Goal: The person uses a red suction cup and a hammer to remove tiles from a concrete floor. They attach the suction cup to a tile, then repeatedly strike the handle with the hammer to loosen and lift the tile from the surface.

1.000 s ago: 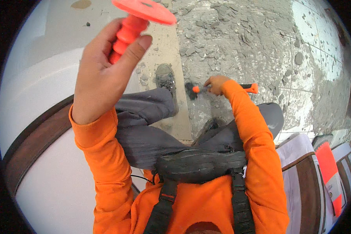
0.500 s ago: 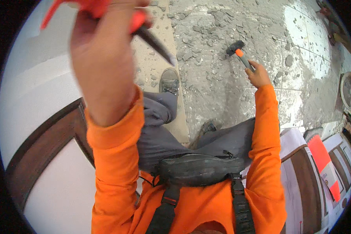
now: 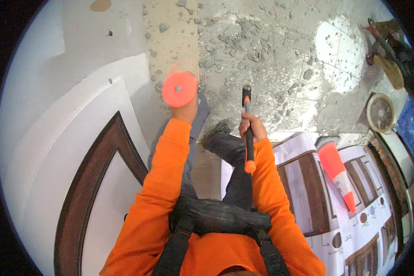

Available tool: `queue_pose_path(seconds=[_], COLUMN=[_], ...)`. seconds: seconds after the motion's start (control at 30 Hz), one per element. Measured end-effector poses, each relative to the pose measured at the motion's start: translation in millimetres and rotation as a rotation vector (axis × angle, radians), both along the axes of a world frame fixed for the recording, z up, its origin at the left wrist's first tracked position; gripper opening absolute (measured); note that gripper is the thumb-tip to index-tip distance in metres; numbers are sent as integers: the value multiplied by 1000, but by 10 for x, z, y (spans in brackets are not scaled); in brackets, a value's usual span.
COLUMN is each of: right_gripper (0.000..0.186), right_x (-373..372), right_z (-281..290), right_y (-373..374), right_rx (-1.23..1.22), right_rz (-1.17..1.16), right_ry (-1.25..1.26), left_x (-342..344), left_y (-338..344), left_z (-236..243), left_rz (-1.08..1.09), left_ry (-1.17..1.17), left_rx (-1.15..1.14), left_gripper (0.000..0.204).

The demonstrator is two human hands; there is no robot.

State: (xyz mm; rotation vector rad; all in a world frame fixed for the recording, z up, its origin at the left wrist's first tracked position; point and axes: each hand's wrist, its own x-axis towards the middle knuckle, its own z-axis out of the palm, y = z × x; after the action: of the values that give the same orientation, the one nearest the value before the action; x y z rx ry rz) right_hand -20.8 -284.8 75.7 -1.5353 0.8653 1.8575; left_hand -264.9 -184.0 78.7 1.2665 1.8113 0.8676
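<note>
My left hand (image 3: 186,112) is closed round a chisel with a round red hand guard (image 3: 172,94). The guard faces up toward me, its grey striking end at the centre, and hides most of my fingers and the blade. To the right, my right hand (image 3: 256,128) grips a club hammer (image 3: 249,149) by its grey, black and orange handle. The dark hammer head (image 3: 247,94) points away from me, apart from the chisel. Broken grey rubble (image 3: 244,34) lies on the floor beyond both hands.
A brown-framed white door or panel (image 3: 85,184) stands at my left by the pale wall (image 3: 92,78). An orange-and-white traffic cone (image 3: 336,170) lies on printed door sheets (image 3: 303,184) at my right. A round fan (image 3: 380,112) and a person's legs (image 3: 391,60) are at far right.
My left hand has come down and away from the camera, turning the chisel so its guard faces up. My right hand has drawn the hammer left and nearer. My body has turned and stepped.
</note>
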Motion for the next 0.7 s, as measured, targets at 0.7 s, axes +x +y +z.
queue_pose_path(seconds=[0.7], right_gripper=[18], right_x=[2019], right_z=[2254], right_y=[-689], right_rx=[-63], right_rz=[564], right_ry=[209], left_x=[524], left_y=[-3668], left_z=[1254], left_rz=[382], left_ry=[338], left_rx=[-756], left_gripper=[46])
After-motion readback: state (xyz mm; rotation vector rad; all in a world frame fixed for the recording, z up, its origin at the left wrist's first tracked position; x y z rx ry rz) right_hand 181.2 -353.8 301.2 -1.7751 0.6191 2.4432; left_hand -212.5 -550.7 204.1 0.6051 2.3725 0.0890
